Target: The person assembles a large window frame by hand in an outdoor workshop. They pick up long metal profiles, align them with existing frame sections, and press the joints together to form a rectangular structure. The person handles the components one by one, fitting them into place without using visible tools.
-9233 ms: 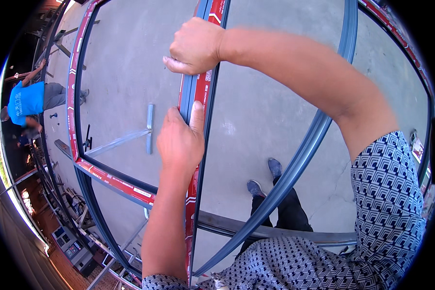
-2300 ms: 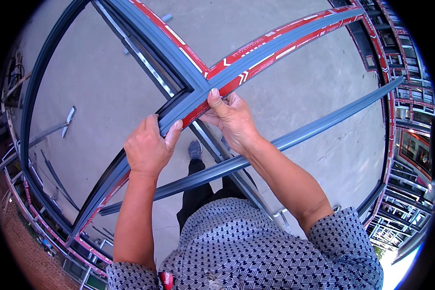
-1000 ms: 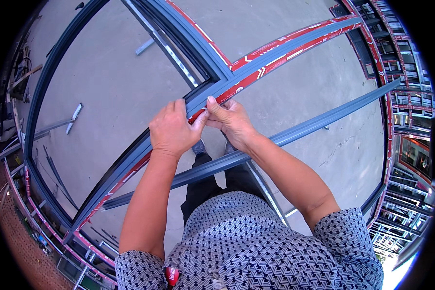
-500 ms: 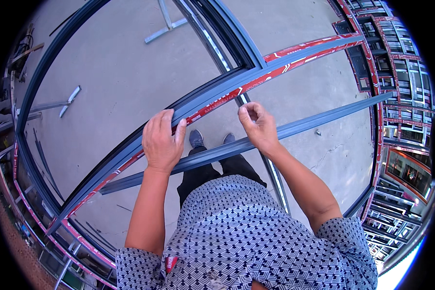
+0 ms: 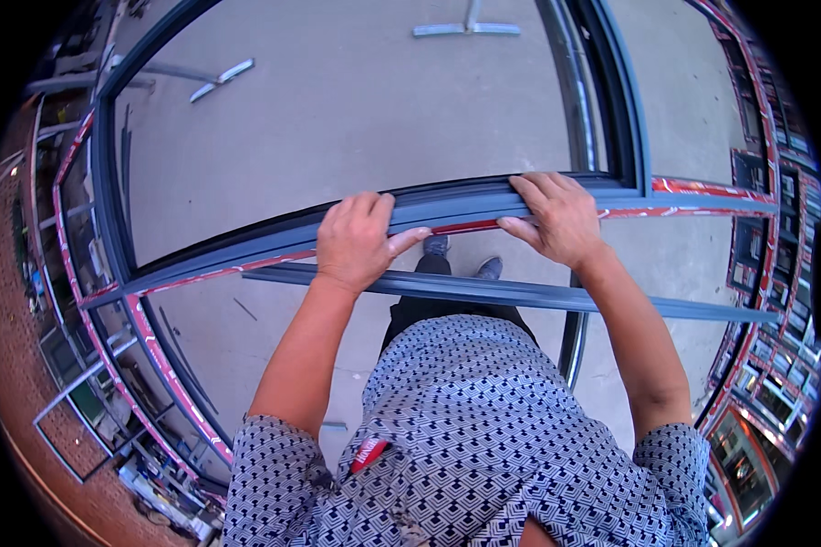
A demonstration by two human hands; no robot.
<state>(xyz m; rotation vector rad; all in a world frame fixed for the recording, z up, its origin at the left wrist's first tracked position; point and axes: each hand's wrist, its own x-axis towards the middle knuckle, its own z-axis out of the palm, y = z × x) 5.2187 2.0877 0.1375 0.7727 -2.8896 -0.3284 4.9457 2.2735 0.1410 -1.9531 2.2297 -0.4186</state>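
Observation:
A large dark grey metal window frame (image 5: 274, 239), with red and white protective tape along its edges, spans the view in front of me. Its long crossbar runs beneath both my hands. My left hand (image 5: 358, 242) grips this bar left of the middle, fingers hooked over the top and thumb stretched along the near side. To the right, my right hand (image 5: 558, 219) clasps the same bar, its thumb pointing back toward the left one. A blue-grey metal profile (image 5: 502, 290) lies across, between the crossbar and my body. What my fingertips touch on the far side is hidden.
Metal support legs (image 5: 465, 29) stand on the grey concrete floor beyond the crossbar, with another foot (image 5: 222, 80) at the far left. Taped frames (image 5: 771, 205) are stacked on the right. Thin dark strips (image 5: 187, 356) lie at the lower left beside brick paving (image 5: 36, 365).
My right hand, curled and apart from the crossbar before, has moved onto it and closed around it. The left hand has wrapped further over the bar. My view has turned, levelling the crossbar.

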